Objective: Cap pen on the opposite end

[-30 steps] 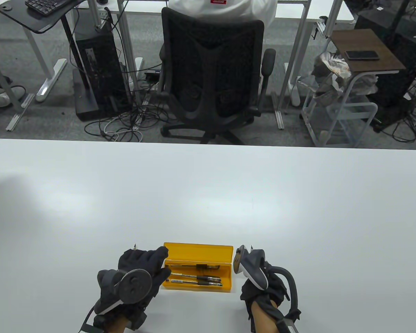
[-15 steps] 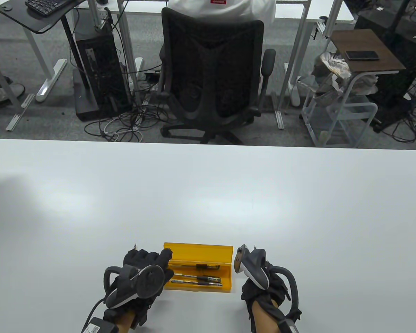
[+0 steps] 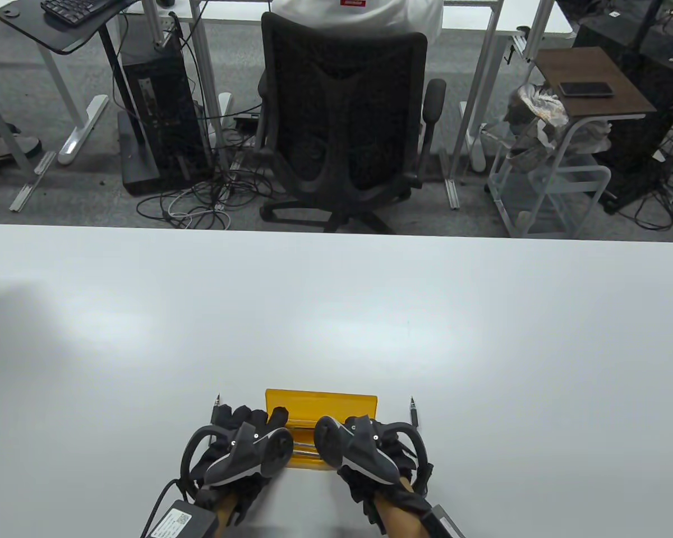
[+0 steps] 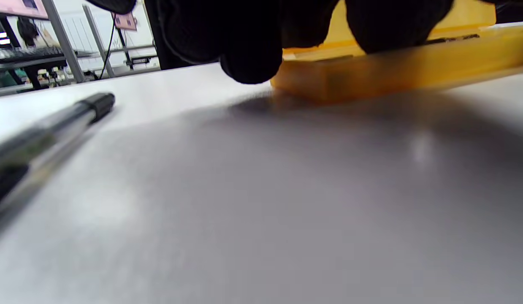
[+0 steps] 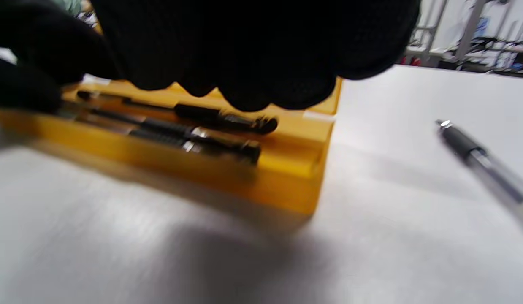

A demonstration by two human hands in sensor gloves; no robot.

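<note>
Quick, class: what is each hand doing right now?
Left hand: over the yellow case, grip cannot be told.
Right hand: over the case, grip cannot be told.

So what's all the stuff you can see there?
Pen box: one, yellow, open, near table edge, under both hands.
Pens in box: three, black and clear, lying side by side.
Loose pens: two, black and clear, one left of the box, one right.
Table: one, white.
Office chair: one, black, beyond the table.
Phone: one, black, on brown side table.
Left hand: black glove, at box's left end.
Right hand: black glove, over the box.
</note>
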